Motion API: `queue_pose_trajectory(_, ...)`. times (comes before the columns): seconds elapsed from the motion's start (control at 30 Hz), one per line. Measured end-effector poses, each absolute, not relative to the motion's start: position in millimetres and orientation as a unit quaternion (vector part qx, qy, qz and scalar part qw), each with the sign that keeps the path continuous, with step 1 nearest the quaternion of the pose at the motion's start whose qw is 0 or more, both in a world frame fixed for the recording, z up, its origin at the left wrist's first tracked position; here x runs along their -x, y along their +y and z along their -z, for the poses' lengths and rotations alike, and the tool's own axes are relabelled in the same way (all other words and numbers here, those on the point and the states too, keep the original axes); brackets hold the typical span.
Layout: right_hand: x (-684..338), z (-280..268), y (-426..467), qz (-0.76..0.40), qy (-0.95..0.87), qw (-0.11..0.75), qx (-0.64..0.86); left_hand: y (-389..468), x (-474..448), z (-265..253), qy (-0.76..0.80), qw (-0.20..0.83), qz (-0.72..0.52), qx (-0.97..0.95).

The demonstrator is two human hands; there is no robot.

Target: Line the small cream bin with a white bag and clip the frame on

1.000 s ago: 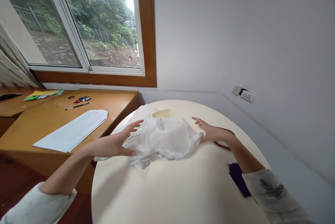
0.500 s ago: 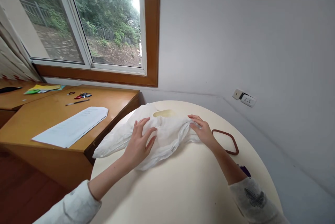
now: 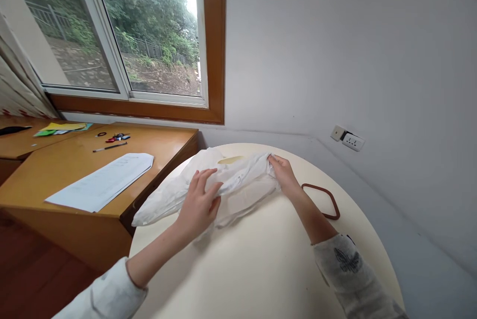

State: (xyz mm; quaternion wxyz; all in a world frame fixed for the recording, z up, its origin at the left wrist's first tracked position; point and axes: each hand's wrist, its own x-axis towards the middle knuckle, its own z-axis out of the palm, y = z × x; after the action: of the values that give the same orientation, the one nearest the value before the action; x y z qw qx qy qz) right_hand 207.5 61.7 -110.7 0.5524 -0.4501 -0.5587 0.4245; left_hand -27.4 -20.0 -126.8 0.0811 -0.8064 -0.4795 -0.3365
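Observation:
A thin, crumpled white plastic bag lies across the far part of the round table, its near part lifted in loose folds. A cream-yellow patch shows through an oval gap at its far side. My right hand pinches the bag's right edge between thumb and fingers, slightly raised. On the left, my left hand rests over the bag with its fingers curved and apart, the fingertips at the folds. Part of the bag is hidden behind that hand.
A brown rounded frame-like loop lies on the cream table, right of my right forearm. To the left is a wooden desk with paper sheets, a pen and keys. The wall stands close behind.
My right hand has closed on the bag's edge and lifted it a little up and leftward, folding the near side upward. The oval gap looks narrower. My left hand has barely moved.

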Motion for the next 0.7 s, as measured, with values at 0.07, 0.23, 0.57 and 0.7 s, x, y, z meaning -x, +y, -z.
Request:
queue_pose_trajectory(0.07, -211, 113, 67, -0.432, -0.554, 0.543, 0.461, -10, 34, 112, -0.494, 0.000, 0.360, 0.791)
queue_pose_trajectory(0.23, -213, 126, 82, -0.496, -0.512, 0.528, 0.462, 37, 42, 90, -0.531, -0.190, 0.438, 0.700)
queue_pose_trajectory(0.57, -194, 155, 113, -0.567, -0.457, 0.529, 0.436, 94, 29, 111, -0.550, -0.373, 0.502, 0.553)
queue_pose_trajectory(0.7, -196, 164, 108, -0.574, -0.458, 0.516, 0.440, 100, 20, 124, -0.545, -0.414, 0.485, 0.545)
